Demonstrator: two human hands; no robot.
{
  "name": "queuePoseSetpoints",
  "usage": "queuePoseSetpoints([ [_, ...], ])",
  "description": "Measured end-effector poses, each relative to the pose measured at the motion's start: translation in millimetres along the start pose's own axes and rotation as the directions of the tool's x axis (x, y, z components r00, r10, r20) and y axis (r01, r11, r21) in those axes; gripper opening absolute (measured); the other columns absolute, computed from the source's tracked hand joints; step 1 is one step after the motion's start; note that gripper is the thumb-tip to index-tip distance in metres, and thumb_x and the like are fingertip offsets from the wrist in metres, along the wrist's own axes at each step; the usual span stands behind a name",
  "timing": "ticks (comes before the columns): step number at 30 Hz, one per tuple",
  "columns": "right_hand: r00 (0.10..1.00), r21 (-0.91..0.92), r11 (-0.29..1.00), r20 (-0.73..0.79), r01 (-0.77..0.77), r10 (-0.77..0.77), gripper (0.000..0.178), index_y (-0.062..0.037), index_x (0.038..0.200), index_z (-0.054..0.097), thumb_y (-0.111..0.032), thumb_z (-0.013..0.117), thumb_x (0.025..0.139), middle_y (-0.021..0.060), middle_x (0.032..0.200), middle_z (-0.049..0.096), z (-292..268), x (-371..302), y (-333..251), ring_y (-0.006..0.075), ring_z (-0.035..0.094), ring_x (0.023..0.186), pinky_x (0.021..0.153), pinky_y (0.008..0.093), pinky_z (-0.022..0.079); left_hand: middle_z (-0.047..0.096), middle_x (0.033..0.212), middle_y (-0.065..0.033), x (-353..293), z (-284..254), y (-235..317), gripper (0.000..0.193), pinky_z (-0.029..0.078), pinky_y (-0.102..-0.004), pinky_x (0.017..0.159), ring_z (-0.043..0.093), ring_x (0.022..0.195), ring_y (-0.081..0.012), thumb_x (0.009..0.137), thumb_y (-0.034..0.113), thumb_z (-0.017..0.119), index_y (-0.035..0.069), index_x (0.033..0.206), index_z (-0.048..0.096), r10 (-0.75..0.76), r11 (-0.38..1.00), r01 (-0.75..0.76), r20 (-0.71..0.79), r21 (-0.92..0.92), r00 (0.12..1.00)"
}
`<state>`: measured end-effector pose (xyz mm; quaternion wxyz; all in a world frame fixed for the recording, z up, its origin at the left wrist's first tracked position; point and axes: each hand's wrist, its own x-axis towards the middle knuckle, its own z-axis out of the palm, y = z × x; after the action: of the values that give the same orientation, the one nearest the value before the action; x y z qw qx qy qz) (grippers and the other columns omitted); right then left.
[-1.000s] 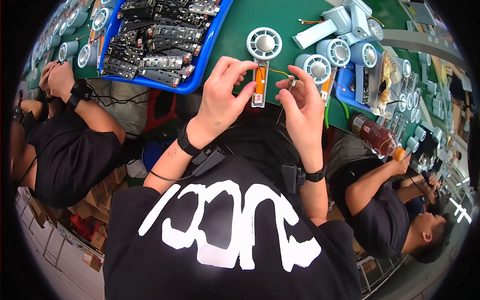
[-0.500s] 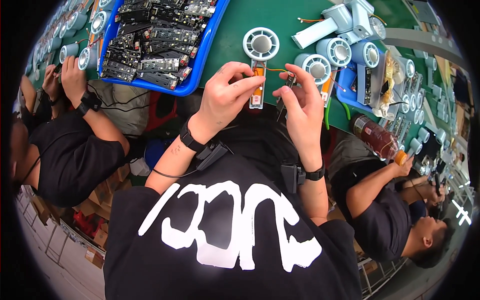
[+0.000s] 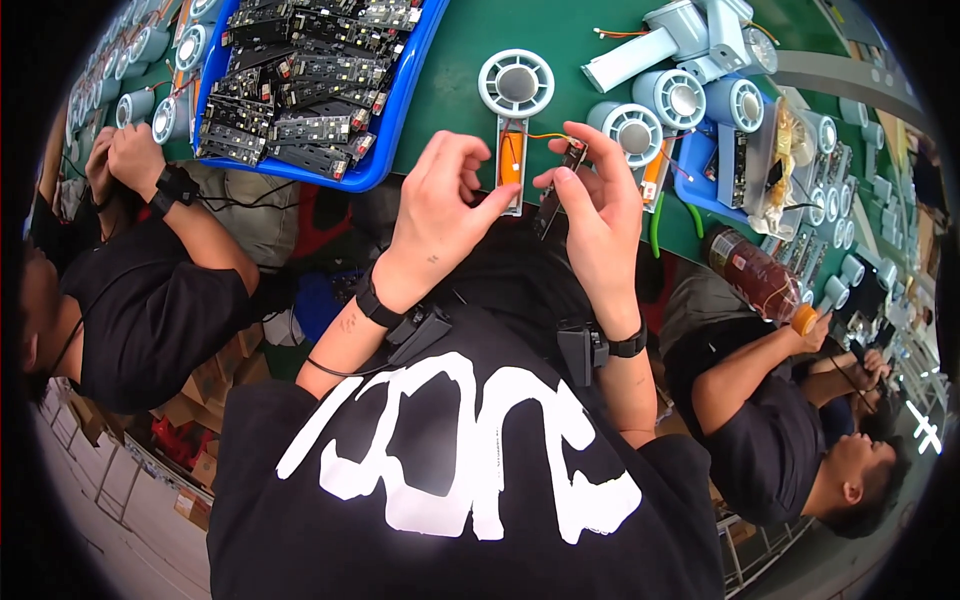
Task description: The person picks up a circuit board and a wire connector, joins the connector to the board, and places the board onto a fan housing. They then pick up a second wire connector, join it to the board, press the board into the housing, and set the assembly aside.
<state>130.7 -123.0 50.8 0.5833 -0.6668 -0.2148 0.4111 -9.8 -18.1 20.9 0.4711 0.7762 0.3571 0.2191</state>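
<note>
A light-blue handheld fan lies on the bench in front of me, its round grille away from me. The handle lies uncovered, with an orange battery inside. Beside the handle is my left hand, its fingers apart and holding nothing; the thumb tip reaches the handle's near end. My right hand grips a slim black circuit board at the handle's right, between thumb and fingers. Thin orange wire runs from the handle toward that hand.
A blue tray heaped with circuit boards stands at the left. On the right are several fan bodies, a smaller blue bin, green-handled pliers and a dark drink bottle. A person works at each side.
My left fingers have parted from their pinch over the handle and drawn back to its left. My right hand still holds the circuit board, slightly shifted left.
</note>
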Motion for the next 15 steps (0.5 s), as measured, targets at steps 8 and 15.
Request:
queuePoseSetpoints([
  [8, 1.000, 0.038, 0.999, 0.000, 0.025, -0.025, 0.040, 0.0010, 0.136, 0.053, 0.002, 0.057, 0.096, 0.0117, 0.120, 0.065, 2, 1, 2, 0.0140, 0.069, 0.090, 0.075, 0.0261, 0.054, 0.067, 0.081, -0.0119, 12, -1, 8, 0.023, 0.057, -0.0302, 0.064, 0.068, 0.068, -0.0186, 0.084, 0.002, 0.074, -0.004, 0.100, 0.059, -0.194, 0.967, 0.204, 0.080, -0.155, 0.978],
  [15, 1.000, 0.058, 0.998, 0.024, -0.011, 0.009, 0.040, 0.0010, 0.136, 0.054, 0.001, 0.056, 0.097, 0.0112, 0.121, 0.063, 1, -1, 1, 0.0163, 0.069, 0.094, 0.083, 0.0266, 0.052, 0.069, 0.081, -0.0127, 13, -13, 21, 0.019, 0.057, -0.0298, 0.065, 0.070, 0.067, -0.0175, 0.087, -0.003, 0.066, -0.004, 0.105, 0.062, -0.144, 0.987, 0.149, 0.072, -0.063, 0.987],
])
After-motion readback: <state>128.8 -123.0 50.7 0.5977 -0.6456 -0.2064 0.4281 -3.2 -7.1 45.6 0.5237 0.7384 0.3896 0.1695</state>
